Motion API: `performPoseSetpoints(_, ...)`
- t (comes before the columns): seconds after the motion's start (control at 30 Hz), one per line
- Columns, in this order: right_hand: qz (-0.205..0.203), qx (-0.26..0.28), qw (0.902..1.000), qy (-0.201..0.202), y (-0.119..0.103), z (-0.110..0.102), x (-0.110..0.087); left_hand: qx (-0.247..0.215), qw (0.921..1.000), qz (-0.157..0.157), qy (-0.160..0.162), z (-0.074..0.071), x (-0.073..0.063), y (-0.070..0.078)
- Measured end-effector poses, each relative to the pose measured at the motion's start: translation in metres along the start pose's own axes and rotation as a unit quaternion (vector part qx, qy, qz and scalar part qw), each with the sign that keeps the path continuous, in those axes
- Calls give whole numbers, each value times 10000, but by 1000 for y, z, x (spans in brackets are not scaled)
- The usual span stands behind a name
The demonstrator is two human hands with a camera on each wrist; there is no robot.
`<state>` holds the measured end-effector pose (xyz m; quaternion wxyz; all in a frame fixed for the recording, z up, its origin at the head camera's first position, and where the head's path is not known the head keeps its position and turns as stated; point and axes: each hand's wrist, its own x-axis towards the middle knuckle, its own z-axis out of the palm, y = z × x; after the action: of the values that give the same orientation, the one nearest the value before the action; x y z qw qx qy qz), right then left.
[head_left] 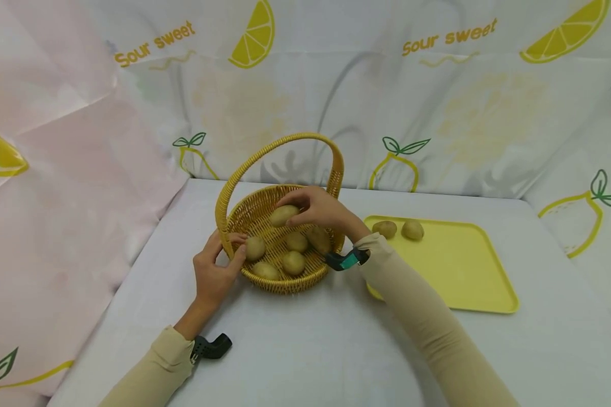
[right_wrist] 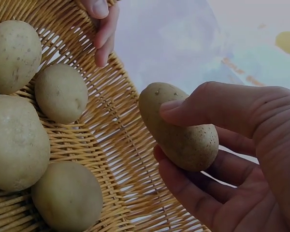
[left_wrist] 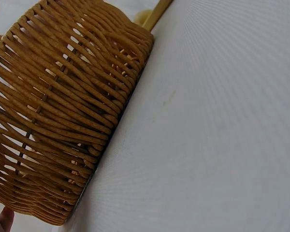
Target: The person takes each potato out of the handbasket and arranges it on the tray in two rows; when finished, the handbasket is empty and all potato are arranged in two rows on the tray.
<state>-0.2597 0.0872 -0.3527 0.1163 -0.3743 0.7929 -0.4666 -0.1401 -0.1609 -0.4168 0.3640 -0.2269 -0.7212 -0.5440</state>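
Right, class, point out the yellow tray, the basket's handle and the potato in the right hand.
Yellow tray (head_left: 460, 265), head view, on its bare floor.
Basket handle (head_left: 305, 136), head view, atop its arch.
Held potato (right_wrist: 183, 144), right wrist view, near its middle.

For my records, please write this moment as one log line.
right hand: holds potato over basket; left hand: grips basket; yellow tray: two potatoes visible

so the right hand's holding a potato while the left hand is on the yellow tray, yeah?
Not quite: the head view shows the left hand on the basket, not the yellow tray. The right hand is holding a potato.
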Motion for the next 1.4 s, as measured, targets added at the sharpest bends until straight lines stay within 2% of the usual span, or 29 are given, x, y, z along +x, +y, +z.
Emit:
performPoseSetpoints(0.23, 7, -39, 9999, 130, 2, -4, -9, -23, 10000, 35, -22, -1, 1, 0)
performPoseSetpoints(0.43, 4, 181, 9997, 191, 6, -6, -17, -26, 10000, 44, -33, -2, -7, -25)
performPoseSetpoints(0.5, 22, 250, 9994, 235, 7, -6, -20, -13, 10000, 37, -32, -2, -8, -27)
performPoseSetpoints(0.97, 100, 316, 9979, 556, 6, -14, -37, -10, 10000, 39, -30, -1, -6, -19)
performPoseSetpoints(1.2, 244, 539, 9952, 776, 5, -21, -49, -37, 10000, 22, -20, 0, -1, -3)
performPoseSetpoints(1.4, 410, 674, 9931, 863, 3, -23, -58, -47, 10000, 13, 17, 0, 1, 3)
